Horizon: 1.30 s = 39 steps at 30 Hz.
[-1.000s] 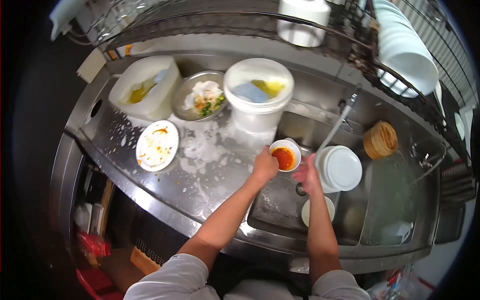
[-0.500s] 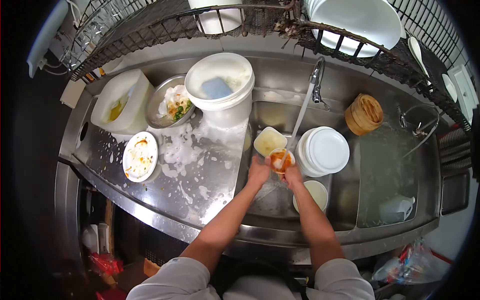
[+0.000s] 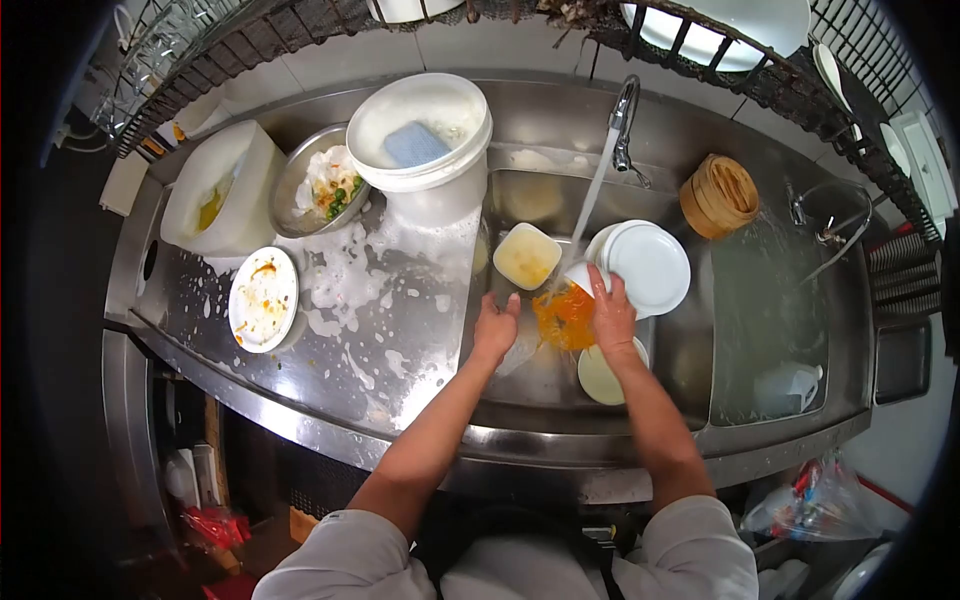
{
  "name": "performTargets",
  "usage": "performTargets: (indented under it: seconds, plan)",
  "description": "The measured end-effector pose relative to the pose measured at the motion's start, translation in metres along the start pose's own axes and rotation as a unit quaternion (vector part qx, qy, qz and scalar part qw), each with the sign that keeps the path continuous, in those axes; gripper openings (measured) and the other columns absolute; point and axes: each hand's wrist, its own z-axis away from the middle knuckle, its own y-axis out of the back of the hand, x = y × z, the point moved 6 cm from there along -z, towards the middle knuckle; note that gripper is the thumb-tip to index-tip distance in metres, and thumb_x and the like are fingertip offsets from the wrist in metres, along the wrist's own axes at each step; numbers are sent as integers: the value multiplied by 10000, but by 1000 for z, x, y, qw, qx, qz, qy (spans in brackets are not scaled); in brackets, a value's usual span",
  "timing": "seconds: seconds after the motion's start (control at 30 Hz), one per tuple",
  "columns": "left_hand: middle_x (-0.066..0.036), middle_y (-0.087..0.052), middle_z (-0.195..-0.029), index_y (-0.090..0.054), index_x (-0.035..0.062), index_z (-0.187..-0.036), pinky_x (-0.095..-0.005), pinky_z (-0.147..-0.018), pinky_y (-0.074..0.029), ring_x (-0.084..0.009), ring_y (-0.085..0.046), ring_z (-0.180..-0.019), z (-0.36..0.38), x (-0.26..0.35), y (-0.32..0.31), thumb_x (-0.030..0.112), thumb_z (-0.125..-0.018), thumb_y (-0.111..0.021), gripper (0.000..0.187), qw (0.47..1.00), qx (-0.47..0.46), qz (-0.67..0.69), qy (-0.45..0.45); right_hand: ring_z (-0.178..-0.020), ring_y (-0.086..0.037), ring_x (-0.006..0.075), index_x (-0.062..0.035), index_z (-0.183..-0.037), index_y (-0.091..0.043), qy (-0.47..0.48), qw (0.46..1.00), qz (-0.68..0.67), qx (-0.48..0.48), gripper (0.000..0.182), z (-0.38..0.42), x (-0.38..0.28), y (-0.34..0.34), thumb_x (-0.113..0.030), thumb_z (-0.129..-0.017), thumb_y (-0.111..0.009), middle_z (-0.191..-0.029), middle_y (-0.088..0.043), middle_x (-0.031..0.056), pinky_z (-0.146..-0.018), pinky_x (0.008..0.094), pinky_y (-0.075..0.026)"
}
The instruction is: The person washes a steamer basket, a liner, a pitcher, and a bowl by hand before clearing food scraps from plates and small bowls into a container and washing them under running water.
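My right hand (image 3: pixel 613 315) grips a small white bowl (image 3: pixel 581 275), tipped on its side under the running tap (image 3: pixel 625 110). Orange liquid (image 3: pixel 566 317) spreads over the sink floor just below it. To the left, my left hand (image 3: pixel 495 327) is empty, thumb and fingers apart. Above that hand sits a squarish white bowl (image 3: pixel 526 257) with cloudy, orange-tinted liquid in it. Stacked white plates (image 3: pixel 648 268) stand right beside my right hand. A round bowl of pale liquid (image 3: pixel 600 378) lies partly beneath my right wrist.
On the steel counter are a soapy white bucket (image 3: pixel 435 185) with a blue sponge (image 3: pixel 415 145), a metal bowl of food scraps (image 3: pixel 290 205), a plastic tub (image 3: pixel 190 185) and a stained plate (image 3: pixel 263 300). A bamboo steamer (image 3: pixel 720 196) stands by the water-filled right basin (image 3: pixel 765 330).
The small bowl went from upright in both hands to tipped in my right hand, and its orange contents spilled into the sink. My left hand let go and moved left.
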Motion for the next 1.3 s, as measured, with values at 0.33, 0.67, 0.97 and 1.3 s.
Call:
performTargets:
  seconds: [0.33,0.67,0.97,1.3]
  plan:
    - [-157,-568,-1189,-349,1,-1393,-352,-877,-446,-218,-543,-1081,21,56,-29,416,-896,-597,694,992,-81,87,39,-1039,-574,412,-167,-1337,-458,-182,944,-273,37,556,-40,5,9,31,-817,-462,-1200,-542,213,-872,456,-478]
    - [-77,-636,-1054,-539,91,-1191,-289,-600,-518,-190,-638,-856,-4,56,-71,118,-909,-563,284,914,-292,219,174,-1106,-555,370,-5,-1214,-543,-45,914,-402,-16,401,-39,-41,-10,-226,-880,-570,-1166,-592,218,-952,417,-428]
    - [-90,-677,-914,-596,35,-1077,-318,-647,-536,-224,-657,-769,-4,101,-60,97,-857,-595,229,976,-177,80,100,-1026,-598,254,-49,-1256,-539,-183,506,-839,-80,438,-51,-28,-48,-331,-921,-552,-1074,-627,113,-933,361,-461]
    - [-211,-664,-1030,-589,63,-1203,-413,-827,-525,-350,-658,-903,-44,70,-65,124,-794,-578,414,929,-131,-201,-281,-847,-673,333,22,-1101,-630,-284,840,-413,-209,428,-39,15,-102,-211,-749,-700,-927,-684,216,-739,410,-516]
